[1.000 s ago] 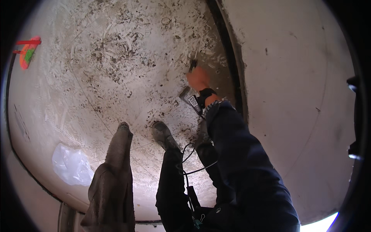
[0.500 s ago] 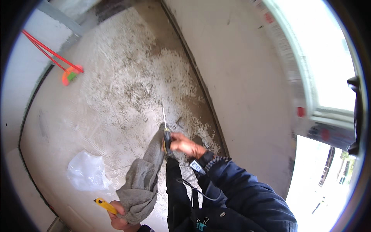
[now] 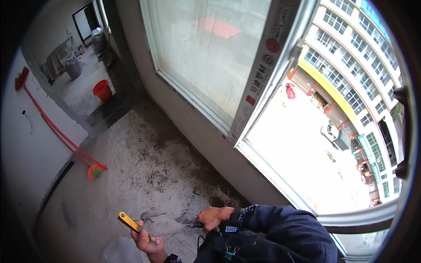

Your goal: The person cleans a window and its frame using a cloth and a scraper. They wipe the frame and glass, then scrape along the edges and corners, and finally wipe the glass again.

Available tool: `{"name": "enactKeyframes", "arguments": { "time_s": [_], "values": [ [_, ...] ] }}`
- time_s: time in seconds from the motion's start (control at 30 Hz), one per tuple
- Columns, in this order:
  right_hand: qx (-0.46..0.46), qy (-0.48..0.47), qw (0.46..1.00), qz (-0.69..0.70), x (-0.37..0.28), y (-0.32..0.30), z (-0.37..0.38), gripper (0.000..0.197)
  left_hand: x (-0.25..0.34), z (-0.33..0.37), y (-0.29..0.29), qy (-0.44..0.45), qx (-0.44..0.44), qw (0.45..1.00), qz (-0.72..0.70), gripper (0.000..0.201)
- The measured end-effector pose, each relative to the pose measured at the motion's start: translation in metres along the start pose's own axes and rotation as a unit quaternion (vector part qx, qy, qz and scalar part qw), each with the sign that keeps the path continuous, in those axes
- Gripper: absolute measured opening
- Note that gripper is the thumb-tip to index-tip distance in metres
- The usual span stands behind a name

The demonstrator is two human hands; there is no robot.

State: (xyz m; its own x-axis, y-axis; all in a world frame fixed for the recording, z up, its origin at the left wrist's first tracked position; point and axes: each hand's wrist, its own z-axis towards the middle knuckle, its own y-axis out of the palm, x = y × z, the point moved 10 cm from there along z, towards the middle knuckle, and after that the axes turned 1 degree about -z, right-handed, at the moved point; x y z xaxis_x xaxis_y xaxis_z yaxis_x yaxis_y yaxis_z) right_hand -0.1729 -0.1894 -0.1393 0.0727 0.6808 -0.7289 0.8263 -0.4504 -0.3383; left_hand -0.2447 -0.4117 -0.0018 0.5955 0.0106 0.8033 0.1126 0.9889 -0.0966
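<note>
My left hand (image 3: 149, 240) is closed round a yellow utility knife (image 3: 128, 222) and also has hold of a grey cloth (image 3: 164, 225). The knife slants up and to the left out of the fist. My right hand (image 3: 212, 217) grips a screwdriver (image 3: 195, 225) by its dark handle. Its shaft points left at the cloth, and the tip is hidden or too small to make out. The cloth spans the space between both hands.
Ahead is a floor (image 3: 131, 151) smeared with white residue. Red-handled cleaning tools (image 3: 57, 127) lean on the left wall. A red bucket (image 3: 102, 90) stands in the far passage. An open window (image 3: 302, 149) is on the right. Clear plastic (image 3: 118, 250) lies at lower left.
The view has swung up toward the window and passage. My left hand has brought the knife and cloth up closer to the right hand. The screwdriver has turned from pointing away to pointing left.
</note>
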Motion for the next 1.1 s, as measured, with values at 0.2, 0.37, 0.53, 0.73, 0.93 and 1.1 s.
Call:
{"name": "enactKeyframes", "arguments": {
  "time_s": [0.2,0.37,0.53,0.73,0.93,1.1],
  "values": [
    [0.224,0.115,0.963,0.092,0.018,-0.011,-0.090,0.036,0.038,0.020,0.000,0.013,-0.053,0.997,-0.049,0.043],
    [0.398,-0.015,0.875,0.275,-0.029,-0.054,-0.161,0.032,0.043,0.007,0.076,-0.377,-0.007,0.877,-0.297,0.023],
    [0.462,-0.170,0.832,0.255,-0.075,-0.093,-0.224,0.026,0.092,0.018,0.151,-0.400,-0.162,0.860,-0.273,0.024],
    [0.353,-0.232,0.841,0.339,-0.073,-0.101,-0.254,0.038,0.107,-0.005,0.238,-0.438,-0.285,0.808,-0.271,0.015],
    [0.342,-0.318,0.787,0.403,-0.055,-0.113,-0.307,0.022,0.128,-0.022,0.309,-0.429,-0.371,0.784,-0.251,0.019],
    [0.331,-0.320,0.783,0.418,-0.039,-0.117,-0.331,0.014,0.138,-0.029,0.342,-0.436,-0.381,0.766,-0.279,0.020]
  ]
}}
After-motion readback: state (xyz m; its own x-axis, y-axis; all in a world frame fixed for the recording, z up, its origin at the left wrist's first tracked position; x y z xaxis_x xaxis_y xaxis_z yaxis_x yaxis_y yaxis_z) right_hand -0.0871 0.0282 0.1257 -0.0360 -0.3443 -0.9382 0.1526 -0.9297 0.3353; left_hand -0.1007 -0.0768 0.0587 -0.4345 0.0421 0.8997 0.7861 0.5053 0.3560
